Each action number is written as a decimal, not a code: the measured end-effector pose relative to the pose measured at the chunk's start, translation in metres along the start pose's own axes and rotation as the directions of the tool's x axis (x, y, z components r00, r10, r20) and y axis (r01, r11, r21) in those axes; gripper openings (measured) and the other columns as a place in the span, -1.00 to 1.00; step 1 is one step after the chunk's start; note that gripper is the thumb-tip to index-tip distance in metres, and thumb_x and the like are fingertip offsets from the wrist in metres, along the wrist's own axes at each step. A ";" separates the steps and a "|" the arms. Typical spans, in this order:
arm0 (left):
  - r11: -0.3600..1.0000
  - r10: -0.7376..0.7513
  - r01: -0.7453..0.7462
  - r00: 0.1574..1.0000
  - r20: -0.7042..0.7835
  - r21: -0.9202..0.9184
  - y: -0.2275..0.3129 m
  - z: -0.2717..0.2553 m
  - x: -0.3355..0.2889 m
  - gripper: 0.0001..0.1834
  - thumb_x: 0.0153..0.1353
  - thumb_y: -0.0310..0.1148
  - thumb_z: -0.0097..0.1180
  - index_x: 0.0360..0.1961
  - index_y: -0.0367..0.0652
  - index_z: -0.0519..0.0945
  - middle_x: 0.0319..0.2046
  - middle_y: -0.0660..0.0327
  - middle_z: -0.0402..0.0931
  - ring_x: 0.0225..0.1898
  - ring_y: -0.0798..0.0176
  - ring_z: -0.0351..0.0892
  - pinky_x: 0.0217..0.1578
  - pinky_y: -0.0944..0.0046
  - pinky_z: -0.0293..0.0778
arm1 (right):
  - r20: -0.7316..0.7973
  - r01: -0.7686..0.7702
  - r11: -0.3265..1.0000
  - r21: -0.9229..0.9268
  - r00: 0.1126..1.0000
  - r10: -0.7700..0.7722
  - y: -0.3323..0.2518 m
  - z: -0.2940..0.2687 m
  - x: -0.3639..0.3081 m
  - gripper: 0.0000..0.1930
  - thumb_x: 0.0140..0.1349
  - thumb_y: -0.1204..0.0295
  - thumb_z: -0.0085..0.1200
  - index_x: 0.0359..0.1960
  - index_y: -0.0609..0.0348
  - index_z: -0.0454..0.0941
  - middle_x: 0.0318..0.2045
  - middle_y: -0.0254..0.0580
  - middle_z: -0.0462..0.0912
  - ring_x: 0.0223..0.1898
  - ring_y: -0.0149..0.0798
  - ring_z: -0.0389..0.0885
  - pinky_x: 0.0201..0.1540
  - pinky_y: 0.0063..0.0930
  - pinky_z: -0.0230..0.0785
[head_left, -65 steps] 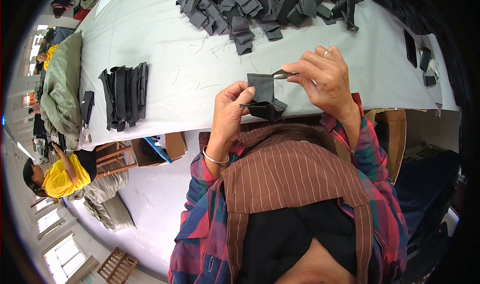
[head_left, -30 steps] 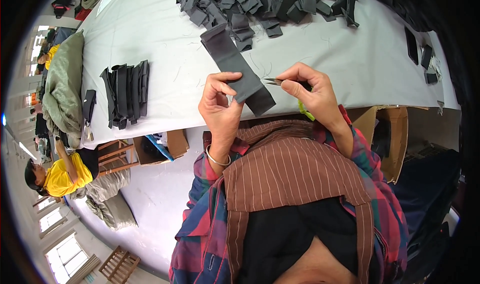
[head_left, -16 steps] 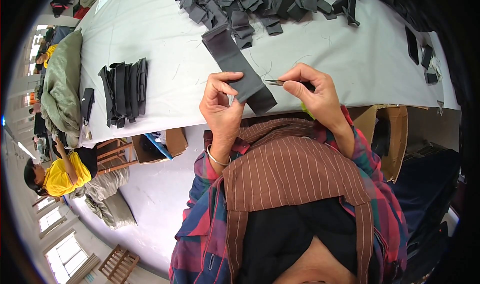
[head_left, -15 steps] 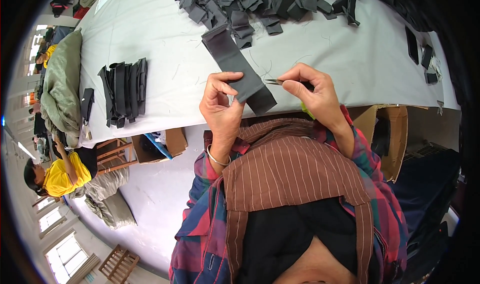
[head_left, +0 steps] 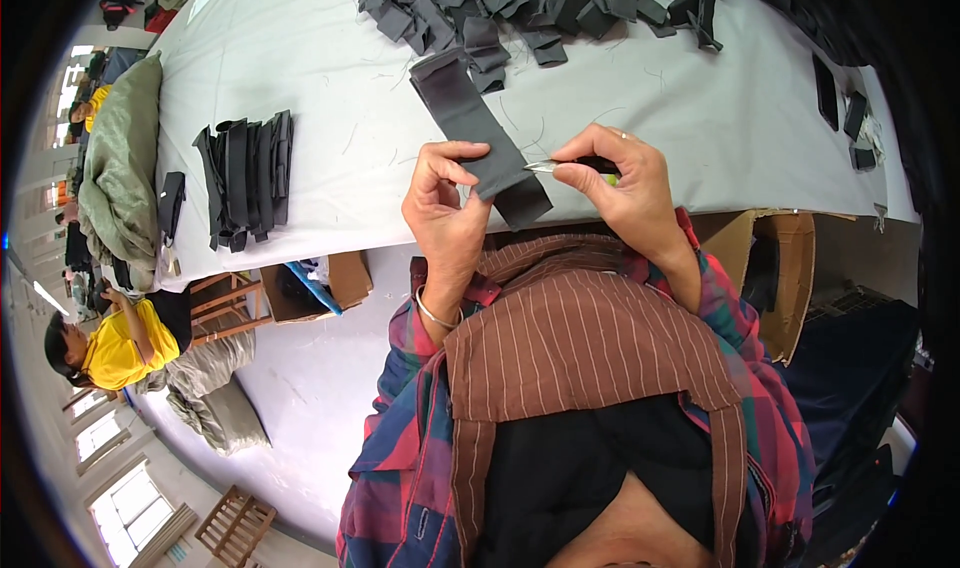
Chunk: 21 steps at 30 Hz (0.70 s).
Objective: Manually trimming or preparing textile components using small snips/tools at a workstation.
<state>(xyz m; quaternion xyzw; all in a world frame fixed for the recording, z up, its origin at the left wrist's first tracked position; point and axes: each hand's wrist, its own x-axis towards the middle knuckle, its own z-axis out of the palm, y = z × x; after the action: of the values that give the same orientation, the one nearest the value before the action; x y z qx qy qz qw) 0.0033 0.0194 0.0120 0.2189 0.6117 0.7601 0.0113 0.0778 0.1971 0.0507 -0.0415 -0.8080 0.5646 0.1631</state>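
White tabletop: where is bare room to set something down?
Apart from stray threads, it's bare between the stacked dark strips and the left hand, and between the right hand and the black slab. The far side is crowded by heaped strips.

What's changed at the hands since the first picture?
The dark strip in the left hand, folded up before, now stretches diagonally toward the loose pile. The right hand has shifted the snips slightly down and left, from the strip's top corner to its right edge. Both grips hold; the neat stack and pile stayed put.

Dark grey fabric strip [head_left: 474, 120] slants; snips [head_left: 543, 167] at its right edge.
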 end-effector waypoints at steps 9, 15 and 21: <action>0.976 0.031 -0.034 0.999 0.015 0.216 0.000 0.001 -0.002 -0.70 -0.25 -0.83 -0.03 -0.51 -0.19 0.38 -0.25 0.12 0.50 -0.20 0.33 0.46 -0.15 0.40 0.36 | 0.099 0.145 0.950 -0.276 0.988 -0.122 -0.014 0.000 -0.002 -0.87 0.00 0.48 0.25 -0.41 0.21 0.59 -0.54 -0.27 0.59 -0.49 -0.34 0.51 -0.38 -0.51 0.28; 0.968 0.064 -0.079 0.995 0.070 0.239 0.003 0.000 -0.005 -0.70 -0.19 -0.84 -0.01 -0.48 -0.20 0.38 -0.22 0.10 0.49 -0.15 0.33 0.44 -0.04 0.40 0.32 | 0.081 0.153 0.939 -0.309 0.988 -0.134 -0.013 0.007 -0.004 -0.85 -0.03 0.43 0.27 -0.45 0.18 0.58 -0.55 -0.25 0.60 -0.52 -0.26 0.50 -0.39 -0.44 0.26; 0.972 0.024 -0.040 0.997 0.068 0.233 0.002 -0.003 -0.006 -0.71 -0.17 -0.83 0.02 -0.48 -0.19 0.38 -0.22 0.10 0.50 -0.15 0.34 0.44 -0.06 0.40 0.33 | 0.076 0.210 0.913 -0.351 0.978 -0.195 -0.010 0.009 -0.003 -0.85 -0.04 0.35 0.28 -0.49 0.04 0.55 -0.66 -0.33 0.51 -0.58 -0.20 0.43 -0.47 -0.35 0.21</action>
<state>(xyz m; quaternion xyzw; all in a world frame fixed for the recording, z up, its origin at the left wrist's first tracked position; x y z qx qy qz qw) 0.0086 0.0139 0.0116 0.2530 0.6926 0.6755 -0.0071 0.0792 0.1847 0.0568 0.0246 -0.8999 0.3894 0.1947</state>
